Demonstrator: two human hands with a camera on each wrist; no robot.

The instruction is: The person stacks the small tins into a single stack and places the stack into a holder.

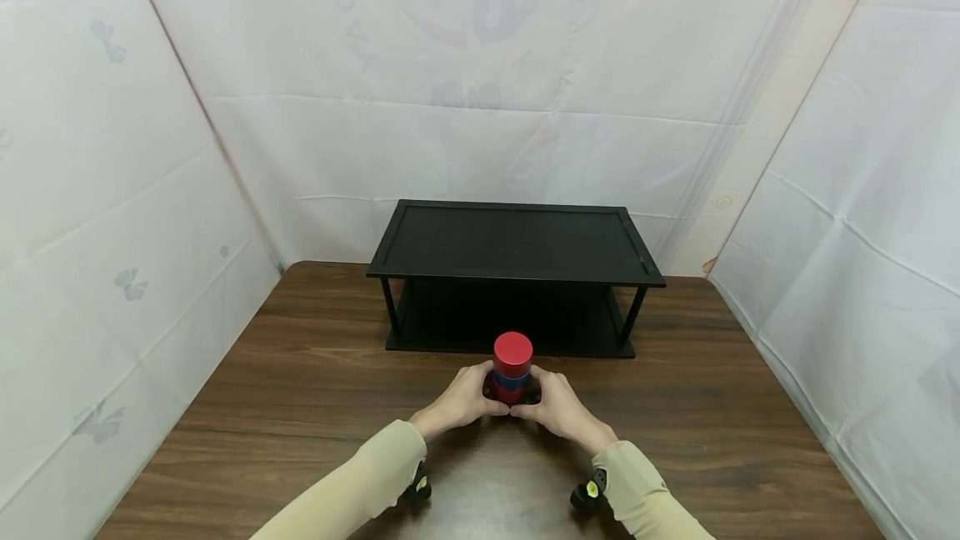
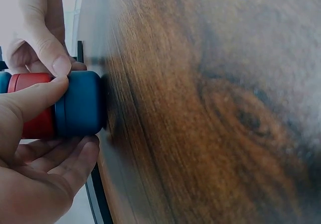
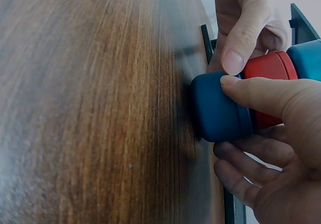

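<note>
In front of the low black shelf, a stack of small round tins stands between my two hands, its red top (image 1: 513,348) uppermost. Below that comes a blue section, then red again. The wrist views show a blue tin (image 2: 83,103) at the bottom, right at the tabletop, with a red tin (image 3: 266,66) above it. My left hand (image 1: 461,397) curls round the stack's left side, its thumb across the front. From the right, my right hand (image 1: 558,407) grips the same stack, both thumb tips meeting at the front of the lower tins. Fingers partly hide the middle of the stack.
The black two-level shelf (image 1: 510,240) stands at the back of the brown wooden table (image 1: 300,407), just behind the tins. White cloth sheets (image 1: 480,140) hang behind the table and along both sides.
</note>
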